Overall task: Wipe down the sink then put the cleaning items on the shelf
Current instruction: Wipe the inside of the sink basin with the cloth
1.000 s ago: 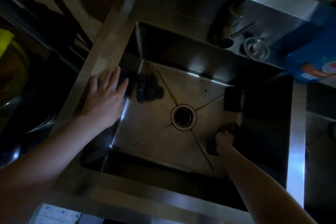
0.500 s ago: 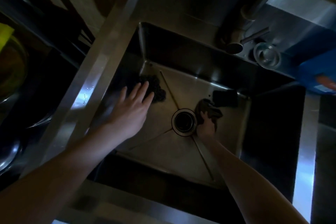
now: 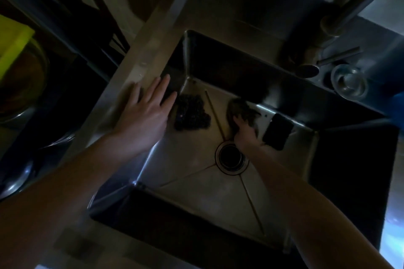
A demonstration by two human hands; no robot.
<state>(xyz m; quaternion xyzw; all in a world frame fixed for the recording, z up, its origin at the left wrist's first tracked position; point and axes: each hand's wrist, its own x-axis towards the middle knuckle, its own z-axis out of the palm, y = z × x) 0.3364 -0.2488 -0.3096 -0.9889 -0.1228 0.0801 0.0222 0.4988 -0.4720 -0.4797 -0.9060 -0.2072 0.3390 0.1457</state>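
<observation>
scourer (image 3: 190, 113) left in sink (image 3: 196, 194) | drain (image 3: 231, 157) centre | sponge (image 3: 277, 131) right

I see the steel sink (image 3: 196, 192), dim and square, with a dark wiry scourer (image 3: 191, 114) lying in its far-left corner, a crumpled cloth (image 3: 240, 108) at the far edge of its floor (gripped by the right hand (image 3: 246, 133)), and a flat black sponge (image 3: 277, 131) by the far-right corner.

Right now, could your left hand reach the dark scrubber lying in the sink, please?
Probably yes: the left hand is at the sink's left edge, fingers straight, and the scrubber lies uncovered just past them.
</observation>
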